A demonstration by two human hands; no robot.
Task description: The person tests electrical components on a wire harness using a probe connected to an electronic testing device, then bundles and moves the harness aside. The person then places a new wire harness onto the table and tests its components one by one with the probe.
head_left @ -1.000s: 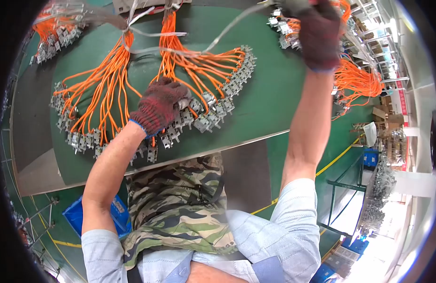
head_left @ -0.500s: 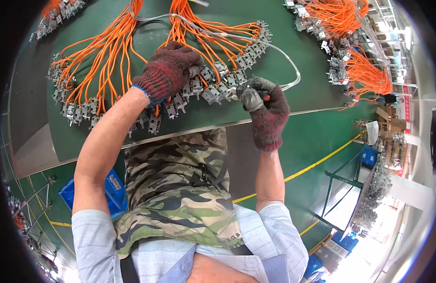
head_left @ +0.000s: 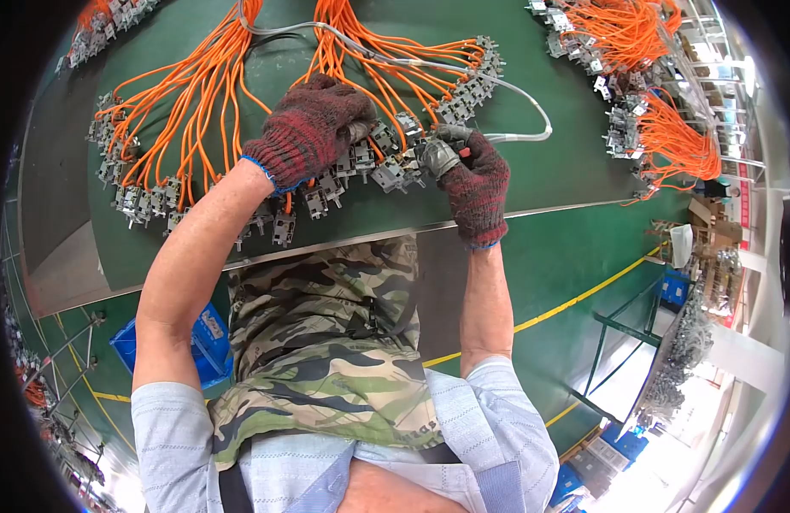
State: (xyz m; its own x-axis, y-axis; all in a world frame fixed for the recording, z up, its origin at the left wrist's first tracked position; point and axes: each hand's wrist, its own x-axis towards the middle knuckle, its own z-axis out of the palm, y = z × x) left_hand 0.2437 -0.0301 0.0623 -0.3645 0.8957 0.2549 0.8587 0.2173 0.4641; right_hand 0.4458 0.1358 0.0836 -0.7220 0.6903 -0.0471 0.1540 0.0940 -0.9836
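Two fans of orange cables (head_left: pixel 211 98) lie on the green tabletop, with small grey metal connectors (head_left: pixel 395 173) at their ends in a curved row. My left hand (head_left: pixel 314 128), in a dark red knitted glove with grey fingertips, is closed over connectors of the right-hand fan; its fingers hide what they grip. Gloved the same way, my right hand (head_left: pixel 472 179) is closed around the end of a thin pale hose (head_left: pixel 531 107), close against the connectors. The hose end itself is hidden by the fingers.
More orange cable bundles (head_left: pixel 668 137) lie at the right end of the table, and another group of connectors (head_left: pixel 96 34) at the far left. The table's front edge (head_left: pixel 343 244) runs before my apron. A blue crate (head_left: pixel 202 342) stands below.
My right hand has moved left and slightly up, closer to the connectors and my left hand, drawing the hose along. My left hand stays closed at nearly the same place on the row.
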